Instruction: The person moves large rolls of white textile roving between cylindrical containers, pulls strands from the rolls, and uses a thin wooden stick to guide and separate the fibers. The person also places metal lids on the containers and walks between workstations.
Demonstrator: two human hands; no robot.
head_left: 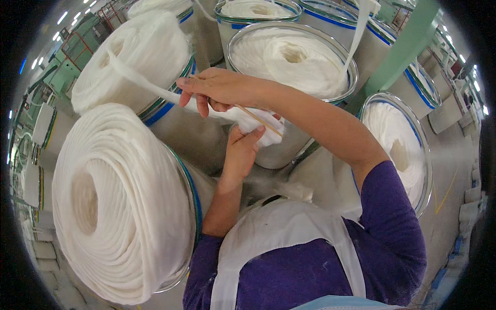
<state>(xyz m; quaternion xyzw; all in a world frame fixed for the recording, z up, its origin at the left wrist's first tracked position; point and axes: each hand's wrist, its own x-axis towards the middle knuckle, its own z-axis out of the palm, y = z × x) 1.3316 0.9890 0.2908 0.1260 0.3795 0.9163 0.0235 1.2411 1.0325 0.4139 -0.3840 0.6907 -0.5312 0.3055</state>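
Observation:
A white fibre sliver [147, 85] runs from the coil at the upper left to my hands, where it gathers into a loose, soft wad [268, 135]. My left hand [242, 150] is closed on this wad from below, with the thumb on top. Above and across it, my right hand [222, 89] has curled fingers around a thin wooden stick [261, 120], which slants down to the right over the wad. The sliver passes beneath the right fingers; part of their grip is hidden.
Tall cans with coiled sliver surround me: a big bulging coil [124, 206] at left, another coil [139, 57] behind it, a round can [294, 59] ahead and one [395, 144] at right. A green post [400, 57] slants at upper right. Grey floor [449, 160] shows at right.

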